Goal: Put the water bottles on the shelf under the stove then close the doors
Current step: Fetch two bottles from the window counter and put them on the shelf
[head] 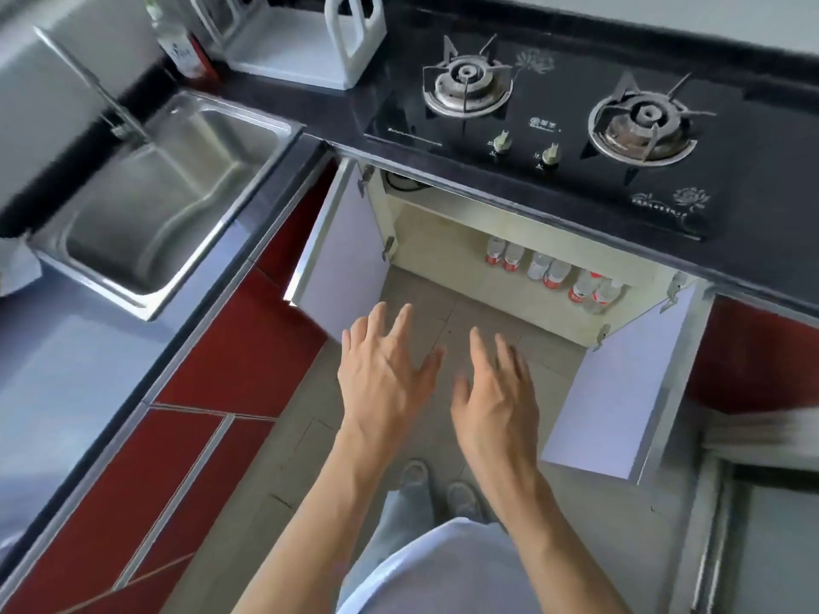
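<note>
Risk, bottles: the water bottles (549,270) stand in a tight row near the front lip of the shelf (443,250). A door slammed shut could jar the cabinet and tip one, most likely at the right end of the row.
Risk, doors: the left door (341,254) and right door (620,392) both stand wide open. Swung together, they may clash at the meeting edges or pinch a finger.
Risk, reach: the doors sit low, so a weak push could leave one ajar.
Left hand (385,378): centre of frame, fingers straight and spread, holding nothing. It is close to the left door's lower corner, with no contact evident.
Right hand (496,401): just beside the left, fingers apart and relaxed, empty. The right door lies apart from it, toward the lower right.
Bottles vs fingers: up and right of the fingertips in frame and well apart from them, inside the cabinet under the stove (554,117).
Step judged: bottles look placed, doors not yet closed.
</note>
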`<action>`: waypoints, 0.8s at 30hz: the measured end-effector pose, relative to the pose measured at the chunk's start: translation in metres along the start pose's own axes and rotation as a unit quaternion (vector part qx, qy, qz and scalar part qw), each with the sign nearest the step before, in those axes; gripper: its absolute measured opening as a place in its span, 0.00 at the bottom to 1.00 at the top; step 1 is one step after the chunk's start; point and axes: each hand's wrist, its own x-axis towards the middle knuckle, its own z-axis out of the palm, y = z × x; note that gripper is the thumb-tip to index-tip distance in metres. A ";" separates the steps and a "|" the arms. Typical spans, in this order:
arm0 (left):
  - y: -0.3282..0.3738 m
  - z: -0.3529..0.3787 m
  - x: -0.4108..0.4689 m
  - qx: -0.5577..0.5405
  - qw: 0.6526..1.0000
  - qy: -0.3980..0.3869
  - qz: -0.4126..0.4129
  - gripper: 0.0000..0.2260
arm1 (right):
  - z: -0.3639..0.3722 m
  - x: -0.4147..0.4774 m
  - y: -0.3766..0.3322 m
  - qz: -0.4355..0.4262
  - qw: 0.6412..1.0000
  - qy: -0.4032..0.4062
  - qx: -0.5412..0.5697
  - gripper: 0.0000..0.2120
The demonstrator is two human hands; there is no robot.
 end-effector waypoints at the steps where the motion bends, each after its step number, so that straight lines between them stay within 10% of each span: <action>1: -0.002 -0.008 -0.014 0.002 1.000 0.012 -0.022 0.34 | -0.005 -0.006 -0.003 -0.019 1.000 -0.003 0.001 0.30; 24: -0.121 -0.150 -0.164 0.015 0.930 0.191 -0.314 0.40 | -0.049 -0.089 -0.165 -0.315 0.939 -0.122 0.070 0.32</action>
